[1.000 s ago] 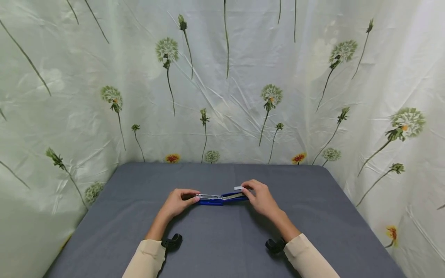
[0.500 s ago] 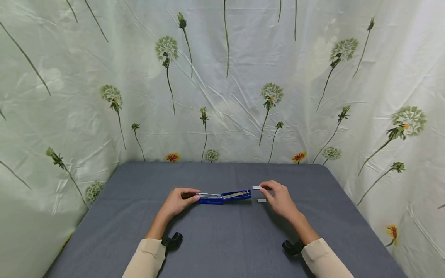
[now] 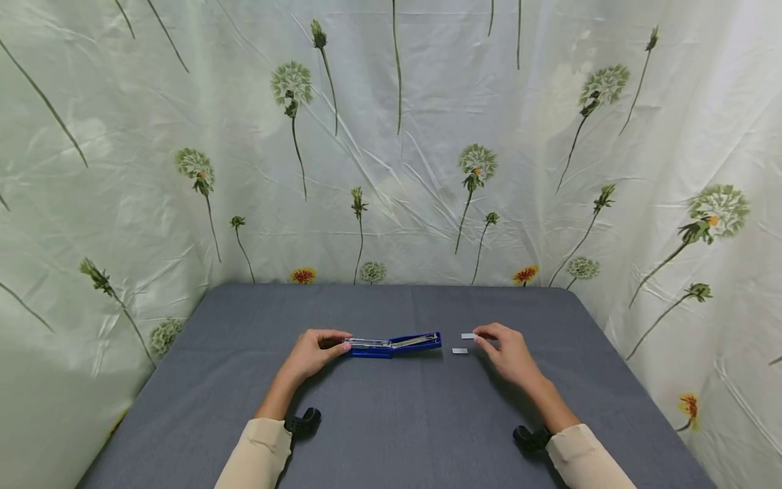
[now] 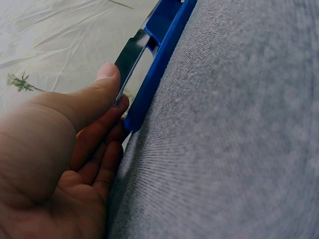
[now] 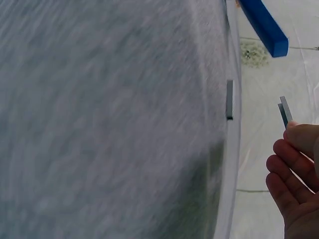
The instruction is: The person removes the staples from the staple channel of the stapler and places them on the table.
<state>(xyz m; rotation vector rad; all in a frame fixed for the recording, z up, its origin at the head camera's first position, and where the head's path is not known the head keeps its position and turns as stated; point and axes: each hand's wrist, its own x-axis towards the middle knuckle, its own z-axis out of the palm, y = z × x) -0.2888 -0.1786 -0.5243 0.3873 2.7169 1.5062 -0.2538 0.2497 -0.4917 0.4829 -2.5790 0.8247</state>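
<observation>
A blue stapler (image 3: pixel 370 353) is folded wide open near the table's middle, its top part (image 3: pixel 418 344) swung over to the right and slightly raised. My left hand (image 3: pixel 310 356) holds its left end; in the left wrist view the thumb lies on the metal magazine (image 4: pixel 132 56), above the blue base (image 4: pixel 159 69). To the right of the stapler, my right hand (image 3: pixel 508 351) pinches a short staple strip (image 3: pixel 467 335) between thumb and fingertips, above the table. A second staple strip (image 3: pixel 459 351) lies on the cloth, between that hand and the stapler.
A grey cloth covers the table (image 3: pixel 391 421). Behind it and at both sides hangs a pale curtain (image 3: pixel 403 170) with a dandelion print. Black wrist mounts (image 3: pixel 303 422) sit below both hands, at the cuffs.
My right hand has let go of the stapler's top part and moved right with its staple strip, lowering slightly. The strip on the table has come into view. My left hand has stayed put.
</observation>
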